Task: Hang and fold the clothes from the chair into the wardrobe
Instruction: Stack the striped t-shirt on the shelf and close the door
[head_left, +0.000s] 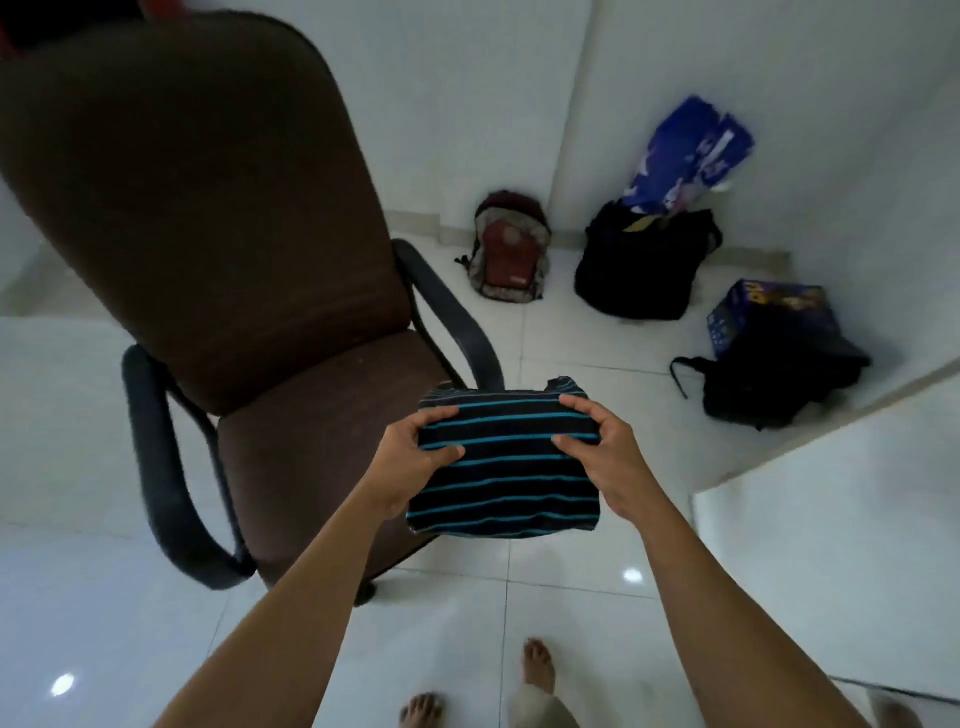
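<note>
The striped shirt (506, 467), black with thin blue bands, is folded into a compact oblong and held in the air just over the front corner of the chair (234, 208), above the seat edge and the tiled floor (597, 597). The left hand (410, 457) grips its left side and the right hand (602, 452) grips its right side, each with fingers and thumb curled onto the top layers near the far end, so both hands are closed on the cloth. The near end hangs a little lower and looks unsupported. The fold seems done, so the step in hand is probably carrying the bundle to the wardrobe, which is not in view. To do that well, keep the pinch through all the layers rather than only the top one, and hold the bundle level so the loose near end does not fall open. Sliding one palm underneath before turning away would help. Knit cloth like this slips and sags easily, so set it down flat, releasing the underside last. Beyond the chair's black armrest (457, 322), a maroon backpack (511, 249), a black bag (639, 265) with a blue packet (685, 156) sticking out, and another dark bag (779, 379) beside a blue box (763, 312) sit on the floor by the wall. Step round these, since the person's feet (537, 670) are bare.
</note>
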